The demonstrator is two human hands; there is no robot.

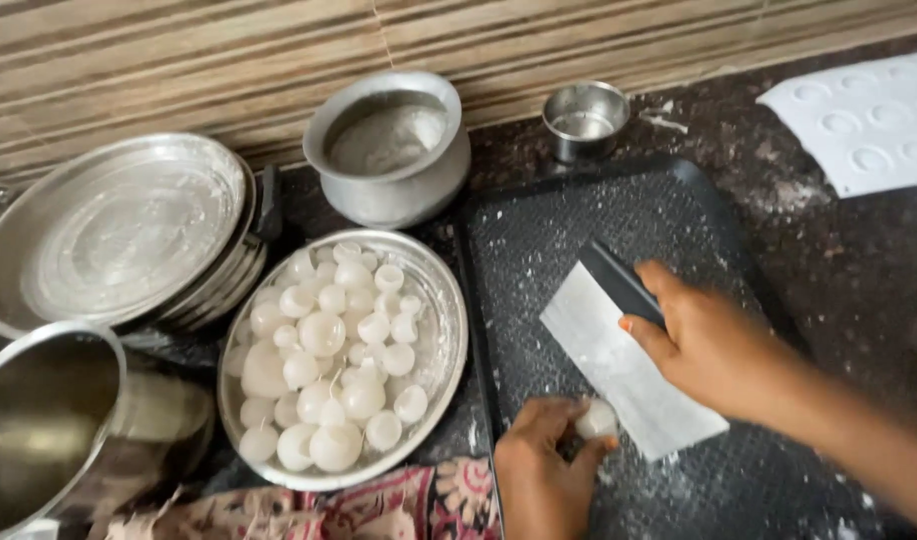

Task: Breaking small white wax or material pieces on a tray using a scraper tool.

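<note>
Dough ball [597, 418] sits pinched in our left hand [542, 470] at six o'clock on the black mat [549, 230], touching the white scraper [629, 365] our right hand [714, 345] grips. At nine o'clock, the steel plate [449, 330] holds finished balls [334, 360]. We judge we are mid-portioning; the next cut calls for a steady, square blade.

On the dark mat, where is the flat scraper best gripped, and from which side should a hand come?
Likely by the dark handle strip along the far long edge of the scraper, coming from the right and above. The pale blade lies flat on the dark mat, offering no purchase, while the strip is thicker. The right hand already grips it there; the left hand pinches a white dough ball beside the blade's near edge.
</note>
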